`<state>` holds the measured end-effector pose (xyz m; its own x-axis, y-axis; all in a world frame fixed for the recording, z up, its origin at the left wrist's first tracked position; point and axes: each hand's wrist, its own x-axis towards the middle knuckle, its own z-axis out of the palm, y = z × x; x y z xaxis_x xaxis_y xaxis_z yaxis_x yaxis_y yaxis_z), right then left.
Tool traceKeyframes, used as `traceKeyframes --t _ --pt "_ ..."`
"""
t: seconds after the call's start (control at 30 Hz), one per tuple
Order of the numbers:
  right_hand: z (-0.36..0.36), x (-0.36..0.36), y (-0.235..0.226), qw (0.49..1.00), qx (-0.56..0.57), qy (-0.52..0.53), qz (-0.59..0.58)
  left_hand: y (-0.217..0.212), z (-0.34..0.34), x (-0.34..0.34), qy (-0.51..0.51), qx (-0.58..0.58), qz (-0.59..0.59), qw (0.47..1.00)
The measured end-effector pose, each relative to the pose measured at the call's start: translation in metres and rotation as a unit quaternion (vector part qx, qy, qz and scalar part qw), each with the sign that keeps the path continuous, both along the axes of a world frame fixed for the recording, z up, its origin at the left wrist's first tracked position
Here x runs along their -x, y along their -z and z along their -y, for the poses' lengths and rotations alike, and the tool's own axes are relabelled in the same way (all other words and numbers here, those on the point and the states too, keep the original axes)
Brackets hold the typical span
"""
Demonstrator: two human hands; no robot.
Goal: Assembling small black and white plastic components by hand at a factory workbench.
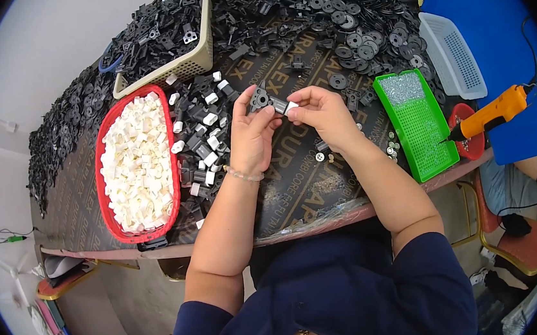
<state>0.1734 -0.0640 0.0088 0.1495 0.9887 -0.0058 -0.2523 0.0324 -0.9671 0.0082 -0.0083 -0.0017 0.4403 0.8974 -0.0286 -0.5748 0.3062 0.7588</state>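
**partsguy:** Black plastic bracket (260, 99) with the round hole sits pinched in the left hand (249, 134), up above the table (296, 184) centre. The right hand (323, 114) grips a small white clip (290, 106) touching its end. Any tips?

**benchmod:** I'd keep the bracket steady and push the clip in square, not tilted. The bracket looks dark, chunky and rigid; the clip matches those in the red basket (105, 131).

Pretty bright, even daylight all over, only soft shadows under the hands (290, 123) on the table (296, 184). Sharp in the middle, heavy fisheye bending at the edges, black vignette corners.
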Motion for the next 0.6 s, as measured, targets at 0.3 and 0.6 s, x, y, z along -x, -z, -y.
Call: traceKeyframes --t 0.3,0.6 --pt "0.010 0.003 -0.003 1.000 0.013 0.020 -0.004 -0.007 0.013 -0.007 -0.055 -0.131 -0.092 0.986" --pt "0.015 0.015 -0.009 0.997 -0.071 0.028 -0.021 -0.011 0.015 0.000 -0.020 -0.062 -0.007 0.998"
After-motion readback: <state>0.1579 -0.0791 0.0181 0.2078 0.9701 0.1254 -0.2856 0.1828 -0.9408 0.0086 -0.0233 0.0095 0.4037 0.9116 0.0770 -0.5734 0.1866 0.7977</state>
